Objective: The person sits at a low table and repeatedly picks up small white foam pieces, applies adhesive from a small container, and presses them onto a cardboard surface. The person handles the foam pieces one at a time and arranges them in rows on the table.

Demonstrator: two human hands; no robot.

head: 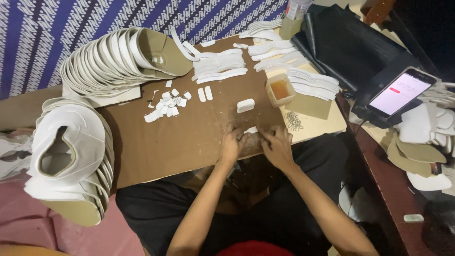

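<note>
My left hand and my right hand rest close together on the brown board near its front edge. Their fingertips meet on a small white strip piece lying flat between them. Both hands press or pinch this piece; the exact grip is hidden by the fingers. A small white block lies just beyond the hands. A scatter of small white tabs sits to the left of it.
A curved stack of white and tan shoe uppers lies at the back left; another stack at the left edge. White strips are fanned at the back, with an amber glue cup and metal clips. A lit phone stands right.
</note>
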